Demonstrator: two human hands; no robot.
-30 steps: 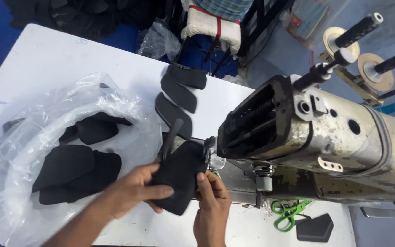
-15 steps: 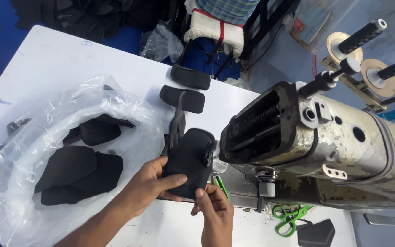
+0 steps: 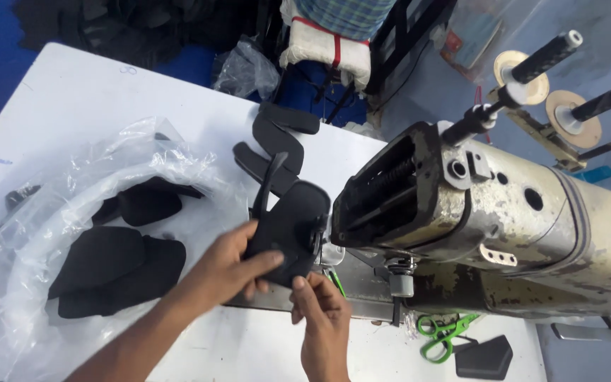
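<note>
A black padded fabric piece (image 3: 293,219) with a narrow strap standing up from it lies under the head of a worn cream sewing machine (image 3: 489,219). My left hand (image 3: 231,265) grips its left edge with fingers on top. My right hand (image 3: 319,311) pinches its lower edge from below, close to the needle area. More black cut pieces (image 3: 277,141) lie fanned out on the white table (image 3: 72,99) just beyond.
A clear plastic bag (image 3: 72,233) with several black pieces sits at the left. Green scissors (image 3: 441,334) and a black piece (image 3: 486,357) lie under the machine arm at the lower right. Thread stand spindles (image 3: 567,78) rise at the right. Dark bags crowd the far side.
Both hands have shifted the black piece up and to the right, further under the machine head. The view has moved a little with it.
</note>
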